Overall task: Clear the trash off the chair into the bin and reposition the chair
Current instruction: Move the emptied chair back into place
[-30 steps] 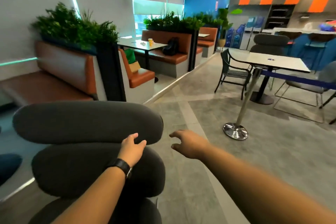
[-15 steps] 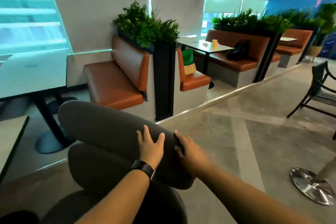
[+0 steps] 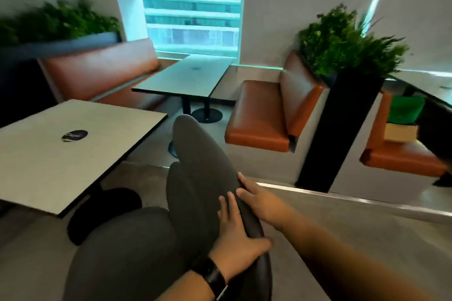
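Note:
A dark grey upholstered chair [image 3: 195, 166] fills the lower middle of the head view, and I look down over its backrest from behind. Its seat cushion [image 3: 127, 252] points toward the near table. My left hand [image 3: 234, 234], with a black watch on the wrist, grips the backrest's top edge, fingers on the fabric front and thumb over the black rear shell. My right hand [image 3: 259, 200] holds the same edge slightly farther along, its fingertips over the rim. No trash or bin shows in view.
A light square table [image 3: 61, 154] stands close on the left, its black round base [image 3: 102, 210] beside the chair seat. Farther back are a second table [image 3: 186, 76] and orange benches [image 3: 259, 115]. A black planter column [image 3: 342, 117] stands right, a green bag [image 3: 403, 110] beyond it.
The view has swung left from the open floor to the booth tables. The chair has turned with it, and my right hand has come onto the backrest beside my left.

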